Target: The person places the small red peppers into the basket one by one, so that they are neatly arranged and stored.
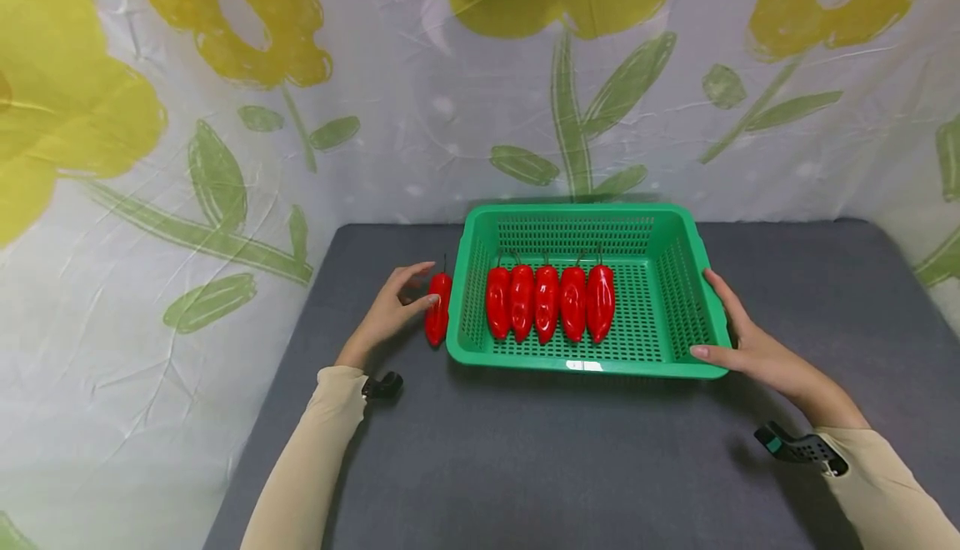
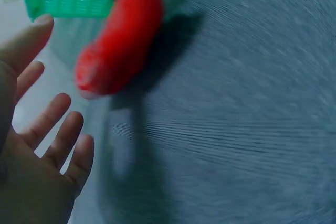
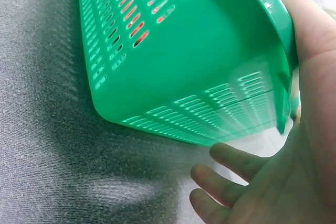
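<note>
My left hand (image 1: 387, 310) is beside a glossy red pepper (image 1: 438, 317) that lies on the table just left of a green basket (image 1: 517, 361). In the left wrist view, thumb and fingers of that hand (image 2: 42, 174) are spread, with a gap between them and the blurred pepper (image 2: 123, 38). My right hand (image 1: 761, 358) holds the basket at its front right corner, thumb over the rim. Seen from the right wrist, the other fingers (image 3: 215, 184) extend loosely beneath the basket's outer wall (image 3: 210, 45). Several red peppers (image 1: 546, 304) stand side by side inside, stems pointing away.
A dark grey table (image 1: 570, 458) extends in front of the basket and to both sides. Behind it and on the left hangs a pale cloth (image 1: 420, 117) printed with yellow flowers, close to the basket's far rim.
</note>
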`<state>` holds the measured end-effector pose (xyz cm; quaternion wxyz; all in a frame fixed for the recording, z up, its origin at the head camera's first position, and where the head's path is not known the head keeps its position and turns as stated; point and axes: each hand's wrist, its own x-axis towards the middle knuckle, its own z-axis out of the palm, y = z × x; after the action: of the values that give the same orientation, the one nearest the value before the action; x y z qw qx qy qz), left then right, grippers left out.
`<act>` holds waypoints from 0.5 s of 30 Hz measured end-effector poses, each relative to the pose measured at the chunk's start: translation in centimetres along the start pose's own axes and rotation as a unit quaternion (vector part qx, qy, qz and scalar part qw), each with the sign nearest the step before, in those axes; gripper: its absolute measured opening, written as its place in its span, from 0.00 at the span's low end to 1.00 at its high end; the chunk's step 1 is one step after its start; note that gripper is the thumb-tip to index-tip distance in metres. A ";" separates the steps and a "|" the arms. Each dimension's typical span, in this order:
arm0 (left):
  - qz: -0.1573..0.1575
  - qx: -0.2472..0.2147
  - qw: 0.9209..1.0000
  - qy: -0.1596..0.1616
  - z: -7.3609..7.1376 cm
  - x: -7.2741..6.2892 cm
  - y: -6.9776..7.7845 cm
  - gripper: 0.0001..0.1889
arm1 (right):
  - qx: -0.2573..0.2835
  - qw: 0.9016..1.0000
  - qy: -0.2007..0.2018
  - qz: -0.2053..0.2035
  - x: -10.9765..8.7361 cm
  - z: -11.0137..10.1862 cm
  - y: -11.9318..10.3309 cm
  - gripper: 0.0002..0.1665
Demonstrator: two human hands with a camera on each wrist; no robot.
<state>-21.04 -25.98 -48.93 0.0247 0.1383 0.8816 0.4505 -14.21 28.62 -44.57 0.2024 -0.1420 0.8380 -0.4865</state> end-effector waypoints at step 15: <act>-0.030 0.055 0.996 -0.057 1.1 0.3 -1.8 0.34 | -0.007 1.000 0.002 0.000 0.0 0.0 0.1 0.63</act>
<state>-21.53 -26.04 -50.99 0.0806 0.1383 0.9059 0.3921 -14.28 28.68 -44.63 0.2000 -0.1429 0.8417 -0.4808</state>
